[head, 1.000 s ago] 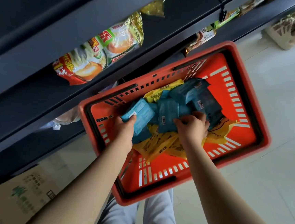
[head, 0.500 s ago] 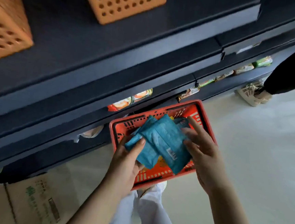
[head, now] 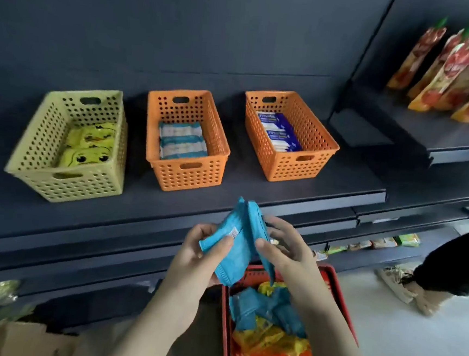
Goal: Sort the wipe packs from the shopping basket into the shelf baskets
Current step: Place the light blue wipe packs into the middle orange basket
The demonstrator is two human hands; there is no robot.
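Both hands hold a bunch of blue wipe packs [head: 239,243] in front of the shelf edge. My left hand [head: 201,248] grips the left pack, thumb on its face; my right hand [head: 283,250] grips the right side. Below them the red shopping basket [head: 339,297] on the floor holds more blue packs [head: 261,310] and yellow packs [head: 267,342]. On the shelf stand a pale yellow basket [head: 49,139] with yellow duck packs, a middle orange basket [head: 217,136] with light blue-and-white packs, and a right orange basket [head: 316,134] with dark blue packs.
Red-and-yellow pouches [head: 461,70] stand on the upper right shelf. Small packets [head: 375,242] line a lower shelf. A cardboard box [head: 1,339] sits at lower left. Another person's dark sleeve and shoe [head: 405,289] are on the floor at right.
My view has lifted from the shopping basket to the shelf baskets. Both hands have raised the blue packs out of the red basket to the shelf's front edge.
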